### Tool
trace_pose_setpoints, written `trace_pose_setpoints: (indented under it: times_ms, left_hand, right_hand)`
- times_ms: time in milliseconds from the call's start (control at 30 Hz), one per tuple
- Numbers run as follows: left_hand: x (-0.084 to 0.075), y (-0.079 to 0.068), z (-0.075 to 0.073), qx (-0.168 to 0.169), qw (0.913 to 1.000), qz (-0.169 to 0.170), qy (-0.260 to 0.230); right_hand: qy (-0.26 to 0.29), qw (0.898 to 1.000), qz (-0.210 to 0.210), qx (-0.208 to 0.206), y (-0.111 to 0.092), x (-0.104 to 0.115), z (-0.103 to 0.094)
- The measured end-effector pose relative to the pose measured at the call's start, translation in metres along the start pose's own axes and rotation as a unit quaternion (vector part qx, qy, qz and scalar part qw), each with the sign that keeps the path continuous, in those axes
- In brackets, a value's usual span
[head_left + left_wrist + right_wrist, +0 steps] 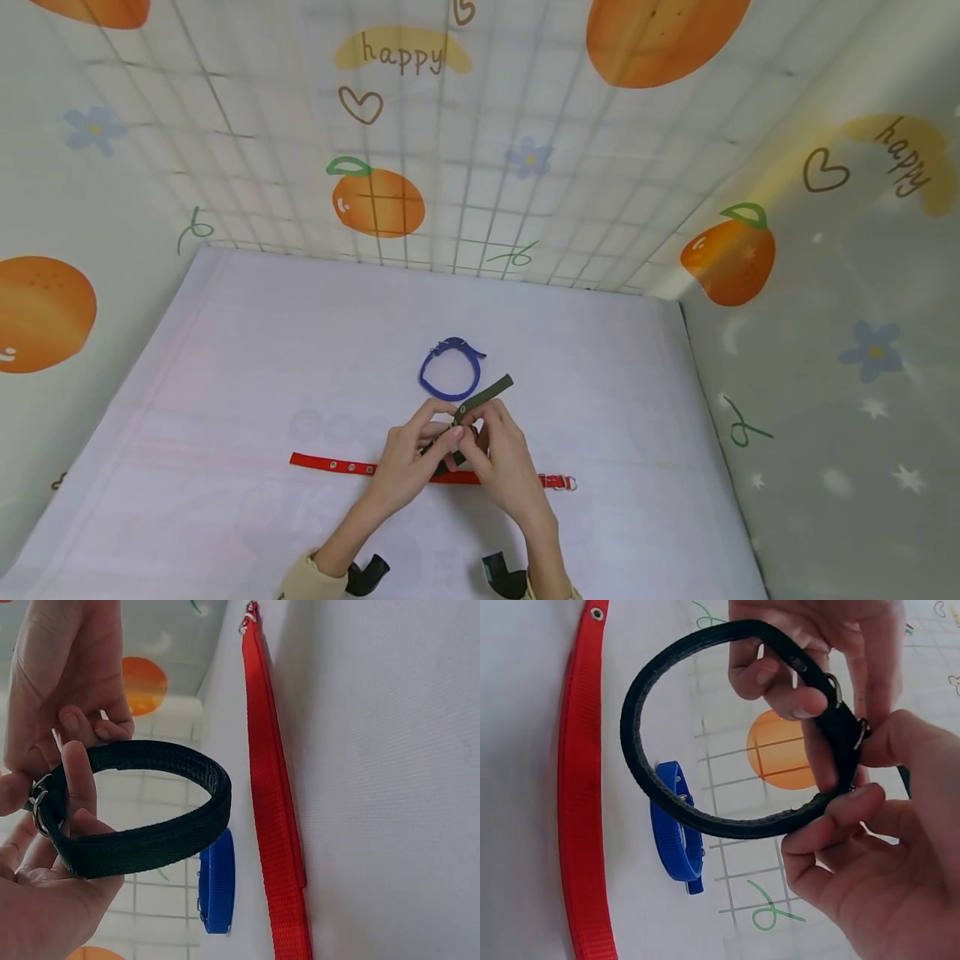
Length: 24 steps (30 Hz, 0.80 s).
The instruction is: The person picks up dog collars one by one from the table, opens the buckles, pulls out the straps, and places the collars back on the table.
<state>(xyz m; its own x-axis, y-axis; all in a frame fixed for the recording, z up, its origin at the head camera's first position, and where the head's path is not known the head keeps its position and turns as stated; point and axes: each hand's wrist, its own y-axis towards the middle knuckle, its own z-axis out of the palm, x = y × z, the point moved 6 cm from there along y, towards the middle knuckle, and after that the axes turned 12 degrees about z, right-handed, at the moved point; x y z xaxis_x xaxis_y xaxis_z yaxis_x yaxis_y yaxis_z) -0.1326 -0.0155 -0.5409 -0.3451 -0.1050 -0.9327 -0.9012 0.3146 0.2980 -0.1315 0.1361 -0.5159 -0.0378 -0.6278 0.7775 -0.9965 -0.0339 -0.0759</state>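
Both hands hold a dark green collar (487,395), bent round into a loop, with its free end sticking out past the fingers to the upper right in the head view. The left hand (403,467) grips the band beside the metal buckle (861,733). On the other side, the right hand (506,467) pinches the strap at the buckle with thumb and fingertips. In the left wrist view the loop (154,851) hangs clear of the table. Behind the hands lies a red collar (459,477), stretched out straight, its middle partly hidden by them.
A blue collar (452,343), buckled into a ring, lies on the white table (600,375) just beyond the hands. One black bent piece (367,575) shows by the left wrist, another (504,577) by the right. Patterned curtains (525,208) enclose the table's back and sides.
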Motion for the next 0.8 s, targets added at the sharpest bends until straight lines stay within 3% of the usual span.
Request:
trace_pose_setpoints:
  times_ms: [400, 533, 800]
  left_hand:
    - [-0.0007, 0.0007, 0.0009, 0.012, 0.9997, 0.005, 0.02]
    - [0.0, 0.0009, 0.001, 0.002, 1.0, 0.006, 0.003]
    - [-0.0004, 0.0012, 0.0015, -0.008, 0.9994, 0.028, -0.017]
  right_hand:
    - [-0.009, 0.999, -0.021, -0.032, 0.0004, -0.0033, -0.0047]
    - [-0.011, 0.999, -0.026, -0.046, -0.0004, -0.0032, -0.0052]
    - [0.037, 0.999, 0.018, 0.035, 0.0007, -0.0036, 0.0018]
